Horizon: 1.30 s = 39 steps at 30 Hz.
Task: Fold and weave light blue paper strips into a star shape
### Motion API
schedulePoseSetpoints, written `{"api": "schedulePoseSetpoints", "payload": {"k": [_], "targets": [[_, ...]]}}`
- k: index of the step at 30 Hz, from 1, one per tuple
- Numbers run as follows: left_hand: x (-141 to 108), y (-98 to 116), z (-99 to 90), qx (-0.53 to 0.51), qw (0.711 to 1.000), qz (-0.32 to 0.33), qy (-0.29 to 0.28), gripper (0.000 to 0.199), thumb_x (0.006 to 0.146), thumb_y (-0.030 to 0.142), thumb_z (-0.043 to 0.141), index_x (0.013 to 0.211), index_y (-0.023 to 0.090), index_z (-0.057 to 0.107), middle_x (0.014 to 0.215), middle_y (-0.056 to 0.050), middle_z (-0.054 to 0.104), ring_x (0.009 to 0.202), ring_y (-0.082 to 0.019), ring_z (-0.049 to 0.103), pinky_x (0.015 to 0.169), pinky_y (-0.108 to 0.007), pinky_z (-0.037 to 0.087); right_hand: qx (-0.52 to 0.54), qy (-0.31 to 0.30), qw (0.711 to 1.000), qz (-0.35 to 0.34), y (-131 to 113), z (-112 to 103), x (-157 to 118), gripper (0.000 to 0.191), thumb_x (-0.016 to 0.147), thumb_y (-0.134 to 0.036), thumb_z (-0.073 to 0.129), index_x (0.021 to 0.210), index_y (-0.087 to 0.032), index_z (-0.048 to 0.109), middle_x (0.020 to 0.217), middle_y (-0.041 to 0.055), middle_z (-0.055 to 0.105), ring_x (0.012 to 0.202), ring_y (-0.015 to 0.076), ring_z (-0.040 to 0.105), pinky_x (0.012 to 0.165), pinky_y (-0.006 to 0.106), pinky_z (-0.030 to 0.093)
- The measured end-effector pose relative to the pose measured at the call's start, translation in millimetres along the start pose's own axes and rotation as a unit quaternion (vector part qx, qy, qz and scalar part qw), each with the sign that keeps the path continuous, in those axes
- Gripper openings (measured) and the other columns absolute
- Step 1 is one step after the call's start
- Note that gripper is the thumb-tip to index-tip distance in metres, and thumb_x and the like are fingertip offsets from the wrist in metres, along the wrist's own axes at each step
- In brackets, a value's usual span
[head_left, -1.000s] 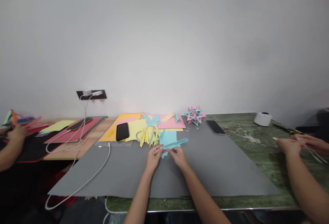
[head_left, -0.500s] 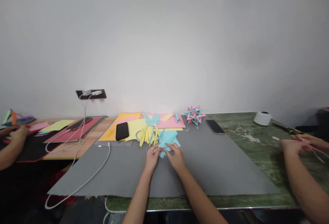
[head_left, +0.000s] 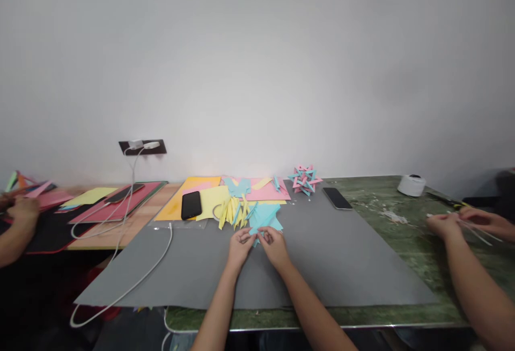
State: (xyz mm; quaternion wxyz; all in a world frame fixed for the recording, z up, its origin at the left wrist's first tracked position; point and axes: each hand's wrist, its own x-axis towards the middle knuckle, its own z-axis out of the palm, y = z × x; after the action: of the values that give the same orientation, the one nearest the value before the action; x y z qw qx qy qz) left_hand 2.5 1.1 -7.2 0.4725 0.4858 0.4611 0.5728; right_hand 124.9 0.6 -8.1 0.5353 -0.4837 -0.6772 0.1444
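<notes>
My left hand and my right hand meet over the grey sheet, fingertips pinched close together. Both are closed on a small piece of light blue paper, mostly hidden by the fingers. Just beyond them lies a loose pile of light blue paper. To its left is a heap of folded yellow paper strips. A pink and blue star-shaped paper model stands behind, to the right.
Two phones, a left one and a right one, lie on the sheet. A white cable crosses its left side. Co-workers' hands work at right with white strands and at far left with paper. A white roll stands back right.
My fingertips have drawn closer together over the blue paper. The right co-worker's hands have shifted left, and the left co-worker now has a pink piece raised.
</notes>
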Motion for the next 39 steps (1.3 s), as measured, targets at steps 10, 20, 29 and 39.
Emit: {"api": "schedulePoseSetpoints", "payload": {"k": [10, 20, 29, 39], "targets": [[-1, 3, -0.5, -0.009, 1.0, -0.005, 0.006, 0.033, 0.05, 0.029, 0.068, 0.078, 0.011, 0.063, 0.068, -0.008, 0.067, 0.067, -0.019, 0.061, 0.062, -0.025, 0.044, -0.08, 0.013, 0.995, -0.055, -4, -1, -4, 0.019, 0.073, -0.026, 0.044, 0.07, -0.019, 0.062, 0.045, -0.0033, 0.045, 0.047, 0.0101, 0.042, 0.058, 0.023, 0.031], [-1, 7, -0.7, -0.033, 0.999, -0.015, -0.031, 0.031, 0.059, 0.03, 0.06, 0.084, 0.011, 0.063, 0.072, -0.007, 0.067, 0.07, -0.018, 0.061, 0.067, -0.027, 0.043, -0.055, -0.026, 0.997, -0.048, -3, -1, -4, 0.02, 0.07, -0.021, 0.044, 0.073, -0.022, 0.064, 0.04, -0.0065, 0.042, 0.04, 0.0072, 0.039, 0.057, 0.021, 0.031], [-4, 14, 3.2, -0.032, 0.999, -0.025, -0.012, 0.031, 0.056, 0.033, 0.064, 0.079, 0.011, 0.064, 0.069, -0.007, 0.067, 0.069, -0.02, 0.061, 0.064, -0.026, 0.044, 0.004, -0.004, 1.0, -0.02, -3, 0, -5, 0.016, 0.07, -0.023, 0.045, 0.08, -0.021, 0.058, 0.046, -0.0063, 0.041, 0.043, 0.0083, 0.039, 0.052, 0.02, 0.033], [-2, 11, 2.3, -0.058, 0.998, -0.037, -0.014, 0.031, 0.057, 0.034, 0.063, 0.078, 0.012, 0.064, 0.072, -0.008, 0.067, 0.073, -0.022, 0.061, 0.067, -0.029, 0.043, 0.143, 0.094, 0.981, 0.091, 11, 1, 1, 0.023, 0.059, -0.036, 0.06, 0.065, -0.017, 0.048, 0.056, -0.0041, 0.045, 0.047, 0.0077, 0.04, 0.045, 0.019, 0.034]]}}
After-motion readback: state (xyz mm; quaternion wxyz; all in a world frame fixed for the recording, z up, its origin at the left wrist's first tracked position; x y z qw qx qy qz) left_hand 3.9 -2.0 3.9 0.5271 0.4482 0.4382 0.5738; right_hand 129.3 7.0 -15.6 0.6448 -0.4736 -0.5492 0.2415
